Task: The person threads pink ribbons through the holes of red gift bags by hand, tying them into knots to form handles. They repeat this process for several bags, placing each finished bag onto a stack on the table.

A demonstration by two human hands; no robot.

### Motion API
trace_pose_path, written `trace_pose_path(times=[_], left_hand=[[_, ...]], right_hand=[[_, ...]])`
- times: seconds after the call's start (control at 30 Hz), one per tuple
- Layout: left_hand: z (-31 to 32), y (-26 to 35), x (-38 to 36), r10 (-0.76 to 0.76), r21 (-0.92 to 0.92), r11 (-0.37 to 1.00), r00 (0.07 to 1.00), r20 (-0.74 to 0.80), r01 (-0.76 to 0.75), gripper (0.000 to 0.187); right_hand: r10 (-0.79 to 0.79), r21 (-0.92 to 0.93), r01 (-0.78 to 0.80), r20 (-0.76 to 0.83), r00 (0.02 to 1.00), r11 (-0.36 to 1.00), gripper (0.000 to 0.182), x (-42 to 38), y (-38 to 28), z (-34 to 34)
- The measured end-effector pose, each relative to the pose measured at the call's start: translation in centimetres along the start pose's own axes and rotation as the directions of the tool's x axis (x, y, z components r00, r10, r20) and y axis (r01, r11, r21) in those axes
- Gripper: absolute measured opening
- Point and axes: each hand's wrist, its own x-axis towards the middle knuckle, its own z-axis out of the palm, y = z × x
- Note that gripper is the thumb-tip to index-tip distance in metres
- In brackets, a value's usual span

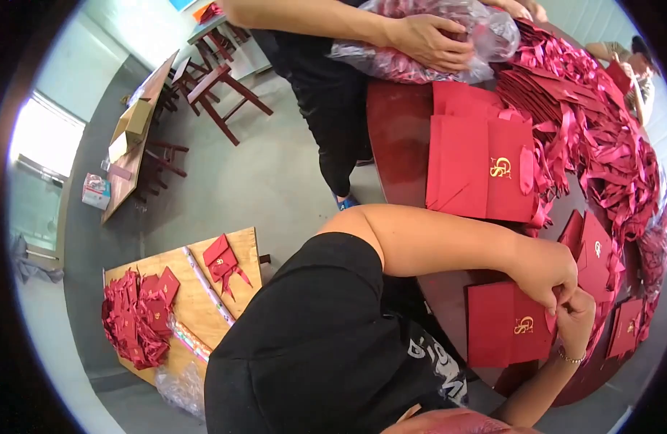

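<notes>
In the head view, a red paper bag (491,325) with gold lettering lies flat on the dark red table (398,145). Over its ribbon edge, my left hand (545,271) and my right hand (576,317) meet with fingertips pinched together. A pink ribbon handle (551,327) runs from the bag up to the fingers, which cover its end. My right wrist wears a beaded bracelet. Beyond my hands lie more red bags (595,249) with ribbons. A stack of larger red bags (478,166) sits to the left of my left forearm.
Another person's hand (436,45) rests on a clear plastic sack (485,29) of red items. A heap of ribboned bags (601,145) covers the far table side. Someone sits beyond it. Behind me, a wooden table (235,242) holds red pouches and rolls; stools (225,90) stand farther off.
</notes>
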Motion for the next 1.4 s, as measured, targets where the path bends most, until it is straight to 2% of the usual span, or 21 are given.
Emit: trace_pose_path(times=[0.07, 0.1, 0.13, 0.17, 0.2, 0.23, 0.27, 0.3, 0.33, 0.37, 0.4, 0.53, 0.6, 0.7, 0.8, 0.9, 1.0, 1.13, 1.23, 1.33, 1.4], left_hand=[[-0.6, 0.9, -0.1, -0.024, 0.036, 0.999, 1.000, -0.002, 0.024, 0.026], [-1.1, 1.4, -0.1, -0.097, 0.049, 0.994, 0.995, 0.038, 0.095, 0.027], [-1.1, 1.3, -0.2, -0.077, 0.061, 0.995, 0.997, 0.028, 0.075, 0.028], [-0.9, 1.0, -0.1, -0.076, 0.060, 0.995, 0.997, 0.021, 0.074, 0.028], [-1.2, 1.2, -0.2, -0.070, 0.083, 0.994, 0.998, 0.000, 0.070, 0.029], [-1.3, 1.2, -0.2, -0.124, 0.107, 0.987, 0.992, 0.020, 0.121, 0.028], [-0.7, 0.3, -0.4, -0.127, 0.010, 0.992, 0.992, 0.003, 0.127, 0.027], [-1.3, 1.1, -0.4, -0.170, 0.081, 0.982, 0.985, 0.008, 0.168, 0.026], [-1.2, 0.3, -0.6, -0.136, 0.076, 0.988, 0.991, 0.012, 0.134, 0.026], [-0.9, -0.4, -0.5, -0.103, 0.074, 0.992, 0.995, 0.012, 0.101, 0.025], [-0.9, 0.2, -0.6, -0.167, 0.027, 0.986, 0.985, 0.050, 0.166, 0.024], [-0.3, 1.0, -0.8, -0.356, -0.019, 0.933, 0.930, 0.087, 0.359, 0.023], [-0.4, 1.2, -0.6, -0.415, -0.050, 0.906, 0.904, 0.100, 0.421, 0.021], [-0.3, 2.5, -0.6, -0.460, -0.103, 0.875, 0.878, 0.129, 0.473, 0.020], [0.1, 2.6, -0.6, -0.444, -0.117, 0.881, 0.886, 0.134, 0.459, 0.021], [-0.1, 2.6, -0.5, -0.457, -0.082, 0.881, 0.883, 0.109, 0.466, 0.021], [-0.3, 3.1, -0.3, -0.394, 0.027, 0.919, 0.916, 0.069, 0.393, 0.023], [0.2, 2.9, -0.1, -0.360, 0.060, 0.931, 0.933, -0.001, 0.360, 0.025], [0.0, 3.5, 0.0, -0.396, 0.121, 0.912, 0.918, 0.006, 0.393, 0.025], [0.0, 3.6, 0.1, -0.429, 0.158, 0.893, 0.903, 0.020, 0.421, 0.025], [0.0, 3.5, 0.1, -0.463, 0.147, 0.877, 0.886, 0.008, 0.457, 0.025]], right_hand=[[-0.092, -0.163, 0.084, -0.040, 0.995, 0.983, 0.011, 0.0, -0.8, 0.1], [-0.137, -0.252, 0.117, -0.065, 0.988, 0.961, 0.011, 0.2, -1.3, 0.2], [-0.165, -0.345, 0.127, -0.081, 0.983, 0.930, 0.011, 0.1, -2.0, 0.1], [-0.013, -0.216, 0.020, 0.036, 0.999, 0.976, 0.008, 0.6, -2.5, -0.3], [0.038, -0.208, -0.031, 0.032, 0.999, 0.978, 0.010, 1.2, -3.6, -0.3], [-0.050, -0.260, 0.045, -0.015, 0.999, 0.965, 0.013, 0.9, -2.4, 0.2], [-0.054, -0.207, 0.053, 0.001, 0.999, 0.977, 0.016, 1.0, -2.1, 0.1], [-0.032, -0.132, 0.031, -0.007, 0.999, 0.991, 0.015, 1.3, -2.4, 0.1], [-0.080, -0.170, 0.071, -0.045, 0.996, 0.983, 0.017, 1.3, -1.6, 0.7], [-0.043, -0.206, 0.037, -0.025, 0.999, 0.978, 0.018, 1.2, -1.4, 0.6], [-0.101, -0.256, 0.080, -0.068, 0.993, 0.963, 0.019, 1.1, -0.7, 0.9], [0.005, -0.232, -0.059, -0.228, 0.974, 0.971, 0.017, 0.6, 0.6, 1.7], [0.095, -0.263, -0.149, -0.208, 0.974, 0.953, 0.018, 0.5, 0.3, 1.5], [0.131, -0.288, -0.222, -0.303, 0.944, 0.931, 0.014, 0.1, 0.0, 1.3], [0.200, -0.153, -0.264, -0.339, 0.919, 0.952, 0.014, 0.0, -1.0, 1.0], [0.421, 0.263, -0.369, -0.179, 0.889, 0.891, 0.015, 0.3, -2.2, 0.3], [0.166, 0.266, -0.138, -0.087, 0.982, 0.954, 0.022, -0.2, -1.7, -0.3], [0.205, 0.292, -0.181, -0.054, 0.977, 0.939, 0.038, -0.7, -2.0, -0.6], [0.219, 0.258, -0.190, -0.090, 0.971, 0.947, 0.041, -0.9, -2.3, -0.7], [0.158, 0.317, -0.148, -0.006, 0.987, 0.937, 0.036, -1.5, -1.5, -1.5], [0.151, 0.281, -0.145, 0.000, 0.989, 0.949, 0.028, -1.8, -1.5, -2.4]])
